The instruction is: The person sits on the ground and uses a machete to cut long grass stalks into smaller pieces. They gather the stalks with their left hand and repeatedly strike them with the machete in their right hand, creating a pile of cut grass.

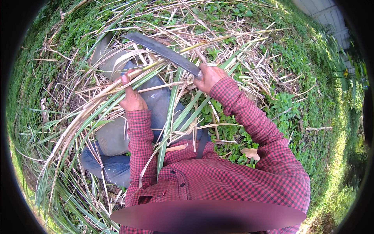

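Note:
My left hand (133, 96) is closed round a bundle of long green and dry straw-coloured grass stalks (106, 92), which trails down to the lower left and reaches up to the right. In my right hand (212, 77) is a machete (163, 50), gripped by its handle, which the fingers mostly hide. Its dark blade slants up to the left and crosses over the stalks beyond my left hand. Whether the edge touches them I cannot tell. Several loose green blades (170, 113) lie across my lap and thigh.
My bent legs in blue trousers (113, 167) and grey-green rubber boots (111, 136) are under the stalks. Dry cut stalks (253, 62) litter the ground ahead. Low green plants (288, 107) grow to the right. A pale block wall (327, 17) stands at the far right.

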Available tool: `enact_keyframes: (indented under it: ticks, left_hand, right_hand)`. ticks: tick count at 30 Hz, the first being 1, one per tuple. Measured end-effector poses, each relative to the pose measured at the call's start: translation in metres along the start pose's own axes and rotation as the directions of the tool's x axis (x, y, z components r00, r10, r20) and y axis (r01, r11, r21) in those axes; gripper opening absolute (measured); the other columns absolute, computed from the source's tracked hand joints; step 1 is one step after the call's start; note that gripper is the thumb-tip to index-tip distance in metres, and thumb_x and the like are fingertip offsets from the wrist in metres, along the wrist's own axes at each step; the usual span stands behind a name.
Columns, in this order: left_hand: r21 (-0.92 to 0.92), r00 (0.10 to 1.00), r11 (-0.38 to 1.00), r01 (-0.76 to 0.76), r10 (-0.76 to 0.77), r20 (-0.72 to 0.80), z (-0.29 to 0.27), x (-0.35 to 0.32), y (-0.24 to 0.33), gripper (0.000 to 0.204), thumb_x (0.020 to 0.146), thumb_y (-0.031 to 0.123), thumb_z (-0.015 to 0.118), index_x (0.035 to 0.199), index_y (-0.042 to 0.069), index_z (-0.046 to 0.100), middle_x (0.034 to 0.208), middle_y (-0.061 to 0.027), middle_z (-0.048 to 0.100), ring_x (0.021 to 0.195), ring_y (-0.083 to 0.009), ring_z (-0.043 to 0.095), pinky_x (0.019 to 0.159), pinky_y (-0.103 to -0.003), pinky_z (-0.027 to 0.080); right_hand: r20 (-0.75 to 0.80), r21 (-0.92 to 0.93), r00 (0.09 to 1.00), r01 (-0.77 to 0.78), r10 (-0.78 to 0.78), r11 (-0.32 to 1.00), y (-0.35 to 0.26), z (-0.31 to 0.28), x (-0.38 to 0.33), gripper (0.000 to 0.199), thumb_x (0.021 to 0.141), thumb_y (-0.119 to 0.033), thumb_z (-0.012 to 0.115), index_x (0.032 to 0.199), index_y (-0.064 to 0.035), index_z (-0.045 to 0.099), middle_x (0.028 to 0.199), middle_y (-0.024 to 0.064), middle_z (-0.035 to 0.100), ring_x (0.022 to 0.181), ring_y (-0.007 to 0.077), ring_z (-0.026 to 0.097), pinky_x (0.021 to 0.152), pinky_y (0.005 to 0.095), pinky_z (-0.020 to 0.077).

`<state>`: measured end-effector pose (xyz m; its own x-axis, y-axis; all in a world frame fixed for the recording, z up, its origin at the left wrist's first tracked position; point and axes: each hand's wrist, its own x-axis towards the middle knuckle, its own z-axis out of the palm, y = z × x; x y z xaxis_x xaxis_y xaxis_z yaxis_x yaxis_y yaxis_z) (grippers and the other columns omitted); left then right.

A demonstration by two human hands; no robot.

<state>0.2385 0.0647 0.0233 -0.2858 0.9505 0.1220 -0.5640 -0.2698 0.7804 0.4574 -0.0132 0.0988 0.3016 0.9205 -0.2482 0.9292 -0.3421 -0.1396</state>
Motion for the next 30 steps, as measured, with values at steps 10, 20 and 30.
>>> enact_keyframes:
  ticks: [10,20,30]
  left_hand:
    - [-0.007,0.988,0.988,0.156,-0.156,0.012,-0.041,0.039,0.008,0.037,0.084,0.027,0.063,0.103,-0.004,0.057,0.098,-0.0152,0.062,0.09,-0.0208,0.06,0.082,-0.034,0.05]
    - [0.095,0.933,0.985,0.146,-0.105,-0.345,-0.066,0.057,0.016,0.04,0.079,0.019,0.069,0.106,-0.002,0.049,0.093,-0.0142,0.06,0.078,-0.0238,0.063,0.068,-0.037,0.057]
    - [-0.462,0.943,0.858,0.226,-0.312,-0.117,-0.117,0.05,0.001,0.024,0.09,0.025,0.052,0.095,0.002,0.05,0.095,-0.0135,0.059,0.096,-0.0276,0.058,0.087,-0.044,0.05]
  right_hand:
    - [-0.179,0.187,0.868,-0.431,0.462,0.883,0.151,0.012,-0.038,0.056,0.07,-0.037,0.059,0.11,0.0034,0.056,0.079,0.0196,0.063,0.079,0.0323,0.063,0.075,0.0414,0.0483]
    - [-0.154,0.143,0.926,-0.323,0.344,0.935,0.082,0.045,0.001,0.033,0.075,-0.029,0.059,0.089,0.0006,0.054,0.08,0.0225,0.063,0.079,0.037,0.062,0.075,0.0445,0.0486]
    - [-0.045,0.139,0.97,-0.23,0.238,0.963,0.057,0.043,-0.019,0.037,0.073,-0.032,0.06,0.092,-0.0007,0.055,0.08,0.0213,0.063,0.081,0.0359,0.063,0.076,0.0439,0.049]
